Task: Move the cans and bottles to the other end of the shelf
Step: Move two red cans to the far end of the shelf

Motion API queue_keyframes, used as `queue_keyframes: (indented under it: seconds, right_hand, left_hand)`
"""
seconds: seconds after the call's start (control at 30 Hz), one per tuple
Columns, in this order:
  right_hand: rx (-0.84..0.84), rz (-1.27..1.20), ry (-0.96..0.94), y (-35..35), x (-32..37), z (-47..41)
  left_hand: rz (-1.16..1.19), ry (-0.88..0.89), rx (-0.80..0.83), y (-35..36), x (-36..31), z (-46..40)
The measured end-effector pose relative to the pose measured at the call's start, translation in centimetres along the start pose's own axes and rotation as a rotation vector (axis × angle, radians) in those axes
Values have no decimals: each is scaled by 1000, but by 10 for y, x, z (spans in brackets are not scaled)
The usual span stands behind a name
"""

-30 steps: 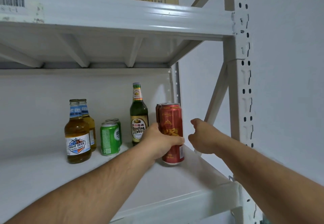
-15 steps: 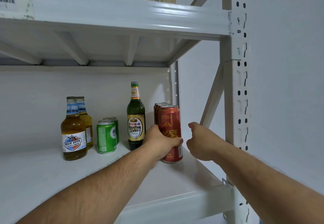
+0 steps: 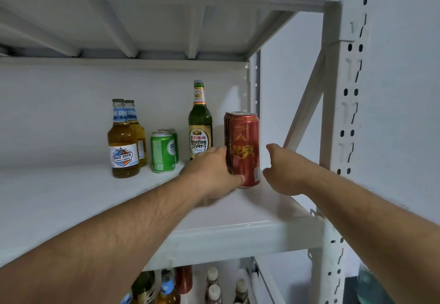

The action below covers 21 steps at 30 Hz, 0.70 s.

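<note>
On the white shelf (image 3: 71, 199), right end, the left hand (image 3: 212, 173) grips a red can (image 3: 245, 151); the right hand (image 3: 284, 173) hovers loosely curled, empty. Bottles read "Yanjing Beer" (image 3: 200, 127) and "DAHE BEER" (image 3: 123, 146).

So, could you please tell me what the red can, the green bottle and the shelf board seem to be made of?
The red can, gripped by the left hand, looks like thin printed metal, probably aluminium: glossy sheen, rolled top rim. The green bottle looks like glass: translucent dark green with highlights, a paper label and a crimped cap. The shelf board appears to be painted steel, smooth matt white.
</note>
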State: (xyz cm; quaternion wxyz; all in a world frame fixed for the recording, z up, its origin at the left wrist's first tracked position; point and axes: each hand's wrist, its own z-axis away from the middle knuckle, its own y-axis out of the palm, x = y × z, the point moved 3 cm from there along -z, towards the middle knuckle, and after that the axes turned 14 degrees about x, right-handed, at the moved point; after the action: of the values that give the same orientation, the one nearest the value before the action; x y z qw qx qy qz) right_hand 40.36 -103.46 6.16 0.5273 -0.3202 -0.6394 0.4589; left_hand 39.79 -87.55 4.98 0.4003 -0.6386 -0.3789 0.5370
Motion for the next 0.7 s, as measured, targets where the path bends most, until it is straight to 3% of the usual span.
queue_keyframes:
  seconds: [0.1, 0.27, 0.47, 0.7]
  right_hand:
    - [-7, 80, -28, 1, 11, 19]
    - [-72, 204, -92, 14, 56, 54]
    - [2, 324, -261, 61, 183, 75]
    - [101, 304, -514, 139, 343, 93]
  left_hand:
    - [-163, -12, 25, -5, 15, 21]
    - [-227, -72, 30, -26, 60, 68]
    - [-205, -177, -32, -67, 148, 149]
    - [-192, -416, -89, -118, 274, 268]
